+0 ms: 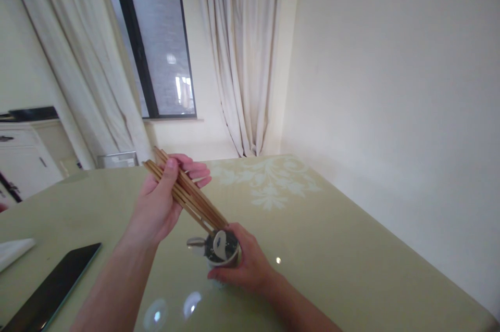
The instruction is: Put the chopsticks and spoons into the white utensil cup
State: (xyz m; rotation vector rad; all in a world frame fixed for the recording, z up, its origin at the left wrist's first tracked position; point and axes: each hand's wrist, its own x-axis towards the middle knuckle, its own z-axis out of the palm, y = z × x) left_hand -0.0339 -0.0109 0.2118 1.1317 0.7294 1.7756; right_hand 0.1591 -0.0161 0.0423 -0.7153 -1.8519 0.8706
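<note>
Just above the cup's mouth, a slanted bundle of wooden chopsticks (pixel 199 204) stretches down from the left grip (pixel 163 194), which pins it under the thumb while the other fingers spread loosely behind. Whether the lower tips enter the cup or only meet its rim, I cannot tell. Below and to the right of that hold, the right grip (pixel 252 259) curls around the side of the cup (pixel 223 265). Between the two, a white spoon (pixel 220 245) with a dark mark and a metal spoon (pixel 196 242) jut from the cup. Left of both grips, a black-screened device (pixel 54 285) lies on the desk (pixel 351 269).
</note>
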